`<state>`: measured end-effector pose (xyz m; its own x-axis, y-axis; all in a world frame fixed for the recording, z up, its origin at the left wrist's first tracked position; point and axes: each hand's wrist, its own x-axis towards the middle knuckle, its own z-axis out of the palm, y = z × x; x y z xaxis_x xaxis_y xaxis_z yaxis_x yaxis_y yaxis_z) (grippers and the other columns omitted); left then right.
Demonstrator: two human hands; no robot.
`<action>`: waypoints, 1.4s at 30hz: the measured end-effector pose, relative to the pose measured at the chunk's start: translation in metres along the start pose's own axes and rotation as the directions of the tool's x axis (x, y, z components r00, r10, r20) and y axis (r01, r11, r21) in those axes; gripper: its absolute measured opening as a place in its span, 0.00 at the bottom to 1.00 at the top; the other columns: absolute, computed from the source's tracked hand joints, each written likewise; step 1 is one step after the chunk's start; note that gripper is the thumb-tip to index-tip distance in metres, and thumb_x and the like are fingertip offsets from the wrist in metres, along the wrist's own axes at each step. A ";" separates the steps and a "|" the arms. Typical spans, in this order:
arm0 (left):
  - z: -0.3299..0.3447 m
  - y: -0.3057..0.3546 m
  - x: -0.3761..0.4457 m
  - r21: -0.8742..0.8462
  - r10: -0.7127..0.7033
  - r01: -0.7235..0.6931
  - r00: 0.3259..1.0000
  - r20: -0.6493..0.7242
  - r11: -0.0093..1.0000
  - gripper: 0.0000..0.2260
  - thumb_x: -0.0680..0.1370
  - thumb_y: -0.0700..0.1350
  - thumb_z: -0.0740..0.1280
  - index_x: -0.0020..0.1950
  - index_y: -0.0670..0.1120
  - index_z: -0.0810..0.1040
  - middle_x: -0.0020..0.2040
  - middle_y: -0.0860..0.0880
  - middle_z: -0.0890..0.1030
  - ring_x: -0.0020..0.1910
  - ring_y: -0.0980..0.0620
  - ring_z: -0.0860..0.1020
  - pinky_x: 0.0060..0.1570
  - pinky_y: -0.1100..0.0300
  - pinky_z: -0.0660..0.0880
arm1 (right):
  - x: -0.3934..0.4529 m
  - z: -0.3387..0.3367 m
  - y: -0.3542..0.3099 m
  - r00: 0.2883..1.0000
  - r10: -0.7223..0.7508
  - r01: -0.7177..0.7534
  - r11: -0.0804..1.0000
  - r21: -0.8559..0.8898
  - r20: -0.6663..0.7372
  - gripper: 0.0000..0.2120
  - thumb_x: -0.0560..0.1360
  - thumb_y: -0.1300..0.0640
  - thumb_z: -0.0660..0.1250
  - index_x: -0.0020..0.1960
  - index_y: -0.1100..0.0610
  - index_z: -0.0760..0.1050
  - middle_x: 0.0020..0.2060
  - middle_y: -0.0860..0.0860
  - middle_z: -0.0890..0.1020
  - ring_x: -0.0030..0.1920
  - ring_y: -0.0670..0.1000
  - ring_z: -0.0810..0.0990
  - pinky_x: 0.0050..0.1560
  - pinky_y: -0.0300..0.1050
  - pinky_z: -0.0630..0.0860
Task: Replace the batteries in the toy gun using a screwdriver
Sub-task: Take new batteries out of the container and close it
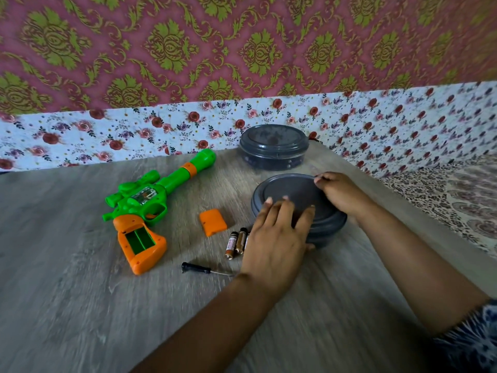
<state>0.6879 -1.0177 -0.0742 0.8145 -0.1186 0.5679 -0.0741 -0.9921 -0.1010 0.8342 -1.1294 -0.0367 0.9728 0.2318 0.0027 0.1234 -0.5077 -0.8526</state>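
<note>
On table [80, 305]: left hand [274, 243] spread flat over near grey container [293, 195], right hand [338, 192] curled, gripping its rim at 2 o'clock. Toy gun [142, 208] at 9 o'clock of hands, compartment open. Batteries [236, 242], screwdriver [199, 270] just beside left hand.

**Flowers on the wall, wood on the desk**

The desk [80, 305] has a grey wood look with wavy lines. Behind it hangs a pink wall cloth [242, 44] with big green leaf shapes. Under that runs a white cloth [121, 135] with little red and purple roses. On the right lies a pale patterned cover [457, 205]. Soft light fills the room.
</note>
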 end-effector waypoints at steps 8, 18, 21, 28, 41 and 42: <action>0.016 -0.008 0.005 -0.108 0.102 -0.101 0.995 0.004 0.989 0.25 0.72 0.57 0.56 0.65 0.47 0.75 0.63 0.47 0.78 0.62 0.48 0.77 0.63 0.53 0.71 | -0.009 0.001 0.012 0.971 0.207 -0.238 0.826 0.511 0.117 0.09 0.77 0.53 0.63 0.44 0.56 0.78 0.44 0.59 0.83 0.42 0.58 0.81 0.51 0.52 0.77; 0.016 -0.006 0.003 -0.145 0.103 -0.099 0.995 0.020 0.985 0.23 0.74 0.56 0.58 0.64 0.47 0.76 0.62 0.47 0.79 0.61 0.48 0.77 0.63 0.53 0.71 | -0.007 0.003 0.012 0.985 0.173 -0.151 0.833 0.533 0.009 0.07 0.76 0.58 0.64 0.50 0.61 0.78 0.44 0.59 0.82 0.39 0.56 0.80 0.42 0.45 0.77; 0.010 -0.005 0.003 -0.222 0.089 -0.079 0.995 0.036 0.972 0.24 0.73 0.57 0.59 0.65 0.48 0.75 0.63 0.48 0.78 0.62 0.49 0.77 0.65 0.52 0.69 | -0.010 0.004 0.011 0.984 0.175 -0.158 0.824 0.545 0.021 0.07 0.76 0.57 0.64 0.42 0.57 0.78 0.42 0.59 0.82 0.40 0.57 0.81 0.44 0.48 0.77; -0.013 -0.034 0.025 -0.163 0.012 0.056 0.921 0.389 0.985 0.53 0.68 0.70 0.64 0.77 0.44 0.39 0.79 0.47 0.42 0.77 0.51 0.42 0.74 0.55 0.37 | -0.012 -0.002 0.015 0.982 0.189 -0.176 0.833 0.525 0.029 0.07 0.76 0.57 0.65 0.43 0.57 0.79 0.44 0.57 0.83 0.47 0.57 0.81 0.54 0.51 0.77; -0.011 -0.031 0.039 -0.122 0.003 0.077 0.836 0.548 0.990 0.52 0.69 0.69 0.63 0.77 0.40 0.40 0.78 0.43 0.43 0.77 0.47 0.43 0.74 0.57 0.42 | -0.003 -0.002 0.016 0.964 0.253 -0.170 0.824 0.540 -0.084 0.03 0.74 0.57 0.68 0.42 0.56 0.79 0.46 0.56 0.82 0.49 0.57 0.80 0.53 0.50 0.76; -0.009 -0.031 0.042 -0.140 0.008 0.081 0.839 0.544 0.987 0.52 0.69 0.69 0.64 0.77 0.41 0.41 0.79 0.44 0.43 0.77 0.48 0.43 0.74 0.56 0.42 | -0.002 -0.004 0.018 0.959 0.268 -0.172 0.817 0.551 -0.098 0.04 0.74 0.57 0.68 0.41 0.55 0.79 0.46 0.56 0.82 0.49 0.57 0.80 0.54 0.51 0.76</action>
<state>0.7194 -0.9920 -0.0394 0.9958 -0.0857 0.0314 -0.0874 -0.9943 0.0605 0.8348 -1.1421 -0.0499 0.9846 0.0054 -0.1748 -0.1748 0.0021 -0.9846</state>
